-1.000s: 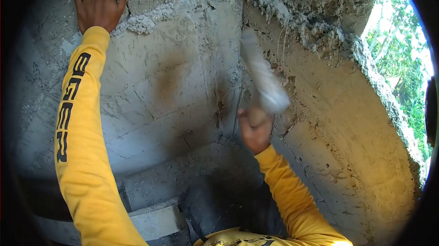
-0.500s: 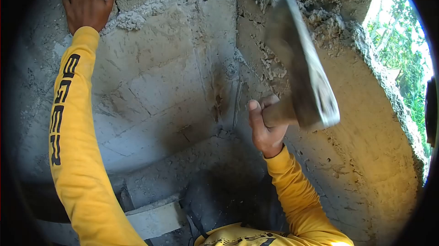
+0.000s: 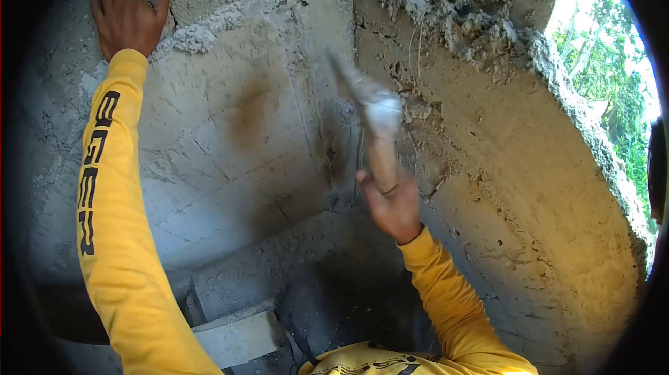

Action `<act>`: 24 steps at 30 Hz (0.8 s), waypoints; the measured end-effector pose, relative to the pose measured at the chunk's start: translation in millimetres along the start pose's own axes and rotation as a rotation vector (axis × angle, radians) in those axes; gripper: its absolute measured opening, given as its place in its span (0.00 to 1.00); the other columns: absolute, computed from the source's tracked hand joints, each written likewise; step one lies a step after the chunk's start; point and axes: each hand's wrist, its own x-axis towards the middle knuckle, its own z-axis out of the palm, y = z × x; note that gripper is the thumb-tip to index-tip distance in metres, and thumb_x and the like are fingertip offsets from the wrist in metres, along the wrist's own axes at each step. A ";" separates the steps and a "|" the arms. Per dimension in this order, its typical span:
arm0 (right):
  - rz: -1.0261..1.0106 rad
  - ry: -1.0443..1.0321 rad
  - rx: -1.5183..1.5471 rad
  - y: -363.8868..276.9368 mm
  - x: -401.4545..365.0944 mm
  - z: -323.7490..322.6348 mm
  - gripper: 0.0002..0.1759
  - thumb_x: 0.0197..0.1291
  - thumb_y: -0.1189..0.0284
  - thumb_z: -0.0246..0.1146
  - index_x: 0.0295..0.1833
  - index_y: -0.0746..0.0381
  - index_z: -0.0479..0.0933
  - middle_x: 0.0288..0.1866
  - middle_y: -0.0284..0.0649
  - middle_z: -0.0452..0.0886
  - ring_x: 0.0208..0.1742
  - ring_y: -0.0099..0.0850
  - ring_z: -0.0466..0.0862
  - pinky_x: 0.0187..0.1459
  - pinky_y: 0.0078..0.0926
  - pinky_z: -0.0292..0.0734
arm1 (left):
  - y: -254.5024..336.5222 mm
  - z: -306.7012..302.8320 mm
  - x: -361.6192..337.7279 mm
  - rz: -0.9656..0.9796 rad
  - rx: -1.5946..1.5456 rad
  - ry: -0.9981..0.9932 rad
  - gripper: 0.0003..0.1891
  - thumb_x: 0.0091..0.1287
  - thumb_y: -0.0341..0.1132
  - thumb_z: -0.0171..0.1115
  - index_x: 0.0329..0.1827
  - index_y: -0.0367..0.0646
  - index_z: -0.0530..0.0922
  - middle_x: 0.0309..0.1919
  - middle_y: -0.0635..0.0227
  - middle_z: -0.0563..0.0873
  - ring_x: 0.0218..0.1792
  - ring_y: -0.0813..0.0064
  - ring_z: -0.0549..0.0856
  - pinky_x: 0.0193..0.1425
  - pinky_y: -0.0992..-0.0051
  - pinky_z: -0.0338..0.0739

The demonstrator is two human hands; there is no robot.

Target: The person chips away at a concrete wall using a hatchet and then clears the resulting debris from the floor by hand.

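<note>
Up in the corner where two rough walls met, a hand tool (image 3: 373, 113) was caught blurred in its swing, its pale head carried just beside the seam (image 3: 354, 159) between the grey left wall (image 3: 230, 131) and the sandy right wall (image 3: 529, 166). Its wooden handle (image 3: 382, 160) was clamped by the right hand (image 3: 392, 204), fingers wrapped shut around it, thumb set against its left side. High on the left, the left hand (image 3: 129, 12) was pressed flat to the wall, fingers spread apart, nothing held, a lump of crusted mortar (image 3: 194, 39) lying just beside the thumb. A ragged mortar ridge (image 3: 460, 26) was shown along the top of the right wall, greenery (image 3: 606, 75) beyond it at far right. Low and near, a pale block (image 3: 237, 334) was glimpsed. For a clean strike, it was judged, the handle should be gripped firmly, the head brought square to the seam, short blows preferred, and the bracing palm held well apart from the swing.
</note>
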 end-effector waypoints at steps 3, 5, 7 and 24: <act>-0.427 0.112 -0.210 -0.3 5.7 -0.3 0.06 0.69 0.77 0.69 0.39 0.64 0.78 0.30 0.35 0.75 0.29 0.29 0.75 0.35 0.28 0.74 | -0.2 2.0 -3.0 0.005 0.062 -0.014 0.43 0.69 0.41 0.67 0.85 0.46 0.56 0.86 0.50 0.54 0.85 0.46 0.55 0.87 0.46 0.46; -0.390 0.105 -0.213 22.4 1.2 9.2 0.05 0.68 0.75 0.68 0.42 0.65 0.80 0.32 0.41 0.78 0.34 0.37 0.78 0.39 0.34 0.77 | 0.7 0.4 -1.8 0.001 0.216 -0.047 0.43 0.69 0.41 0.67 0.86 0.46 0.56 0.86 0.50 0.54 0.85 0.46 0.55 0.87 0.46 0.46; 0.001 0.050 0.054 56.8 -10.6 27.0 0.17 0.62 0.68 0.69 0.51 0.70 0.85 0.39 0.59 0.88 0.46 0.60 0.89 0.48 0.52 0.84 | 6.2 -6.6 2.6 -0.012 0.179 -0.043 0.43 0.69 0.41 0.67 0.86 0.46 0.56 0.86 0.50 0.54 0.85 0.46 0.55 0.87 0.46 0.47; -0.434 0.240 -0.075 26.9 6.3 27.4 0.08 0.68 0.77 0.69 0.36 0.64 0.78 0.29 0.37 0.76 0.28 0.28 0.76 0.33 0.30 0.72 | -0.2 2.0 -1.5 0.006 0.056 0.011 0.43 0.70 0.41 0.65 0.86 0.47 0.56 0.86 0.51 0.55 0.85 0.47 0.56 0.87 0.46 0.46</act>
